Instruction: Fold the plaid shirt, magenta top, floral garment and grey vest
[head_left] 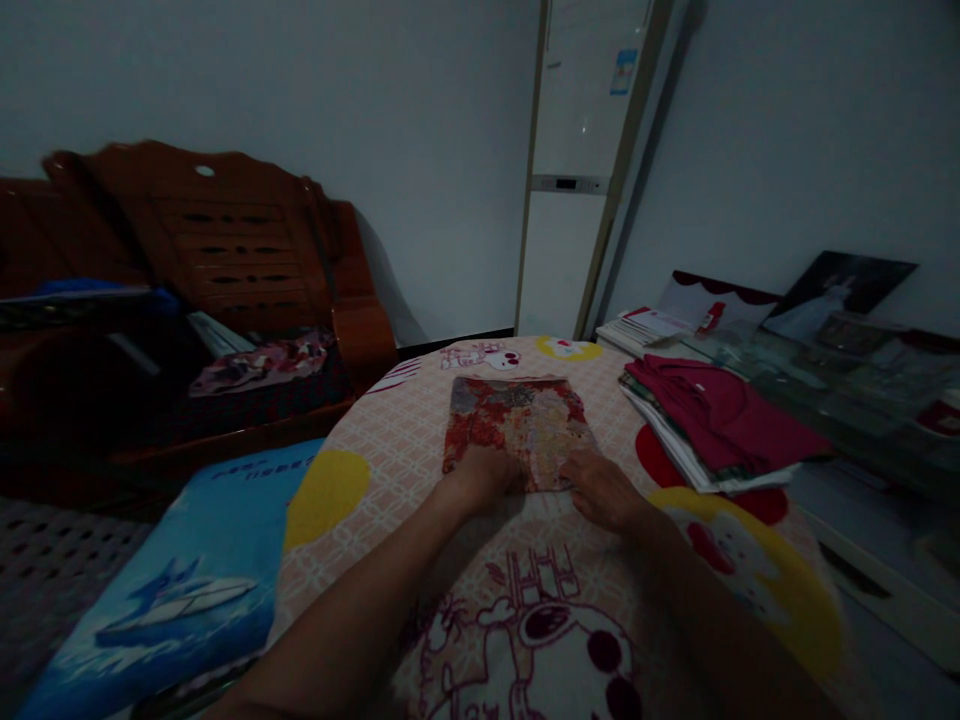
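Note:
A folded cloth with a red, tan and grey pattern (517, 420) lies flat on a surface covered with a pink patterned cover (405, 430). My left hand (484, 478) rests on the folded cloth's near left edge, its fingers curled at the fabric. At the near right corner, my right hand (598, 488) has its fingers bent against the same cloth. Both hands are dim, and their fingertips are partly hidden against the fabric.
To the right sits a stack of folded clothes with a dark red one on top (712, 410). Behind it is a glass-topped cabinet (795, 380) with papers and a photo. A wooden bench (232, 240) stands at left, near a blue printed mat (202, 570).

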